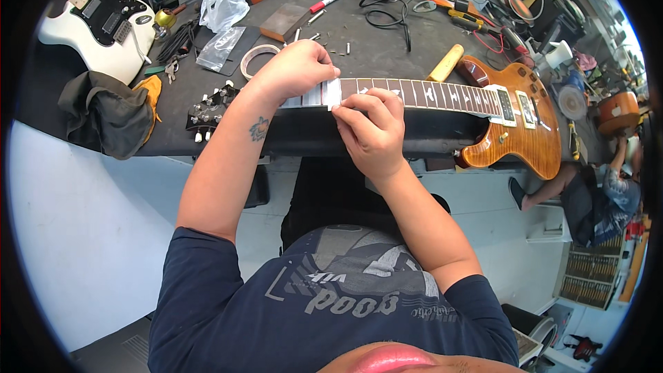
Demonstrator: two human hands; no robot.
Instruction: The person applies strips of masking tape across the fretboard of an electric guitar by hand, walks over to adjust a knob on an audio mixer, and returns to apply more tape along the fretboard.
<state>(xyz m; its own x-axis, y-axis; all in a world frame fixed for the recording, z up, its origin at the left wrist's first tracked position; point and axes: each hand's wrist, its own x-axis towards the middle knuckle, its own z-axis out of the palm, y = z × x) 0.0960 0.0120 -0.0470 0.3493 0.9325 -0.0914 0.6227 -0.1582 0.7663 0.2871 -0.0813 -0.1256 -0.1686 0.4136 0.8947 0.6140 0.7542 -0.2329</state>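
Head view: Left hand (302,65) and right hand (378,128) work with fingers (355,117) pinched on opposite ends of a white strip (333,92) across the fretboard (429,95) of an amber guitar (528,141) lying on the worktop (383,55).

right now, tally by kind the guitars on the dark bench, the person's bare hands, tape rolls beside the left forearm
Guitars: 2 (white guitar with black pickguard, glossy amber guitar)
Hands: 2 (bare left hand, bare right hand)
Tape rolls: 1 (pale ring-shaped roll)
Total: 5
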